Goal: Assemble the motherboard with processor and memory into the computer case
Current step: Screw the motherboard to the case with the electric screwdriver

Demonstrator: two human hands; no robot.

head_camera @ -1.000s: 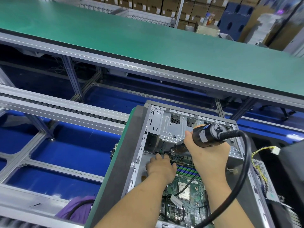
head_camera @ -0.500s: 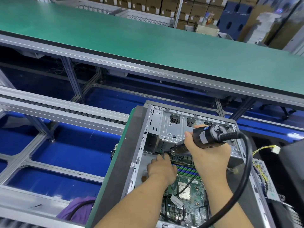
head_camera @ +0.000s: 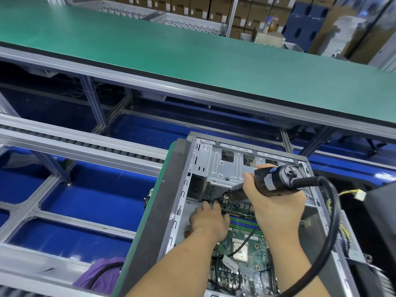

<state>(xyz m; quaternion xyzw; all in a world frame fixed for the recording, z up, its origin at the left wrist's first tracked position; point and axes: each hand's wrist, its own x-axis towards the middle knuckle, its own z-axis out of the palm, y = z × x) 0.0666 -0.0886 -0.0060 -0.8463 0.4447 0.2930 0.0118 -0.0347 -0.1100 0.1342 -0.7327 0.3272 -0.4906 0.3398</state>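
- Right hand (head_camera: 276,202) grips the screwdriver (head_camera: 272,181); its tip slants down-left toward the motherboard (head_camera: 246,236) corner.
- Left hand (head_camera: 209,221), nearer that corner, fingers hidden; grip unclear.

no legible text, screwdriver label (head_camera: 269,182) and carton stickers (head_camera: 186,10) blurred

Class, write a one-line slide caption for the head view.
Right hand holds an electric screwdriver to the motherboard in the open computer case; left hand rests beside it.

Bright, even light from overhead, soft shadows.
Wide-angle bending curves the green bench (head_camera: 192,61) at the edges (lower right corner smeared); far boxes (head_camera: 192,7) look soft.
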